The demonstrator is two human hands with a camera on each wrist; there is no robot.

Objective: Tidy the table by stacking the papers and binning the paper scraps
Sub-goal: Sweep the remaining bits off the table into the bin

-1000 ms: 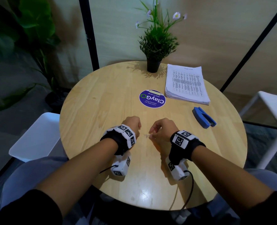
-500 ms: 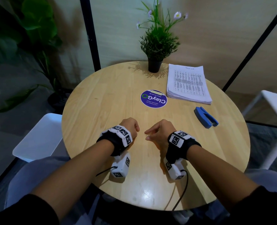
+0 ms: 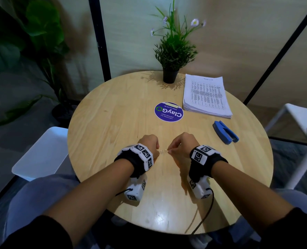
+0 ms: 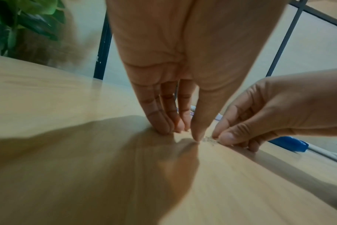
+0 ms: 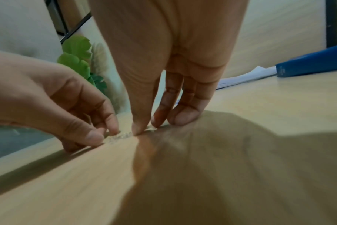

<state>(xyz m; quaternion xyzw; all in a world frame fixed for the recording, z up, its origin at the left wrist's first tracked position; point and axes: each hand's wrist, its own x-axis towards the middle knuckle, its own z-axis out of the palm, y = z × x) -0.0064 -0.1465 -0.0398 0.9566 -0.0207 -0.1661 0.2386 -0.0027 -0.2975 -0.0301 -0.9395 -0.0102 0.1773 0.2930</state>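
Two bare forearms enter from the frame's lower corners, black sleeves (image 3: 46, 230) pushed up past the elbows. Each wrist wears a black strap with white blocks bearing black square-patterned markers (image 3: 142, 153); a thin black cable (image 3: 205, 212) trails beneath the right-hand one.

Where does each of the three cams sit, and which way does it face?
Head: worn on the head, faces forward and down at the round table; both forearms, left hand and right hand show.
Left wrist: low, along the left hand's fingers towards the paper scraps.
Right wrist: low, along the right hand's fingers.
Shared: both wrist views show the scraps, both hands and the blue hole punch.
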